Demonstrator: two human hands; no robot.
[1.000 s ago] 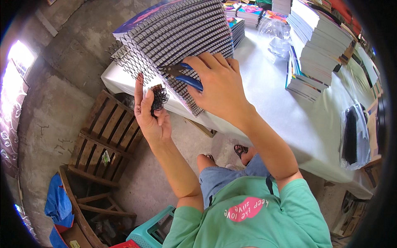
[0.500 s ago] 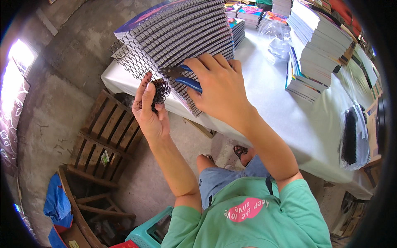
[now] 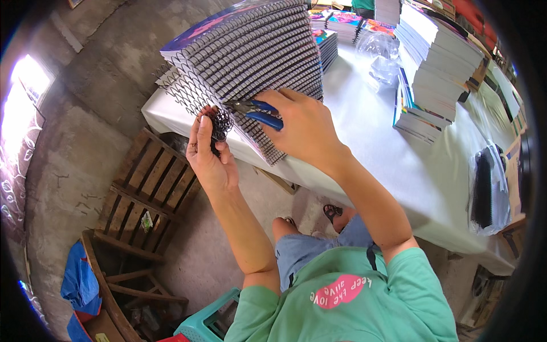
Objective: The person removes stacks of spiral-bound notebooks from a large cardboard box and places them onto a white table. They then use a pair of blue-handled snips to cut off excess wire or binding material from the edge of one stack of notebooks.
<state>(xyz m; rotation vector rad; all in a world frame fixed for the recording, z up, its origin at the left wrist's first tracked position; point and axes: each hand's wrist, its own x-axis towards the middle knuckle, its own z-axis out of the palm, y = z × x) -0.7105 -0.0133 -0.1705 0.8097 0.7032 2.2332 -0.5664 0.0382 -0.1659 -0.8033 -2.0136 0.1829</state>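
Note:
A tall stack of spiral-bound notebooks stands at the table's edge, the black coil spines facing me. Loose coil ends stick out past the stack's left corner. In my right hand is a pair of blue-handled cutting pliers, with its jaws at the coil ends by that corner. My left hand is closed around a tangled bunch of black coil scraps, just below and left of the jaws. Its fingertips are beside the coil ends.
The table has a white cover. To the right stand tall piles of unbound pages, with clear plastic wrap beside them. Bagged black coils hang by the right edge. A wooden slatted rack and a teal stool stand at left.
My right hand and the pliers have come slightly nearer to me, down the spines. My left hand has also dropped a little, still around the coil scraps.

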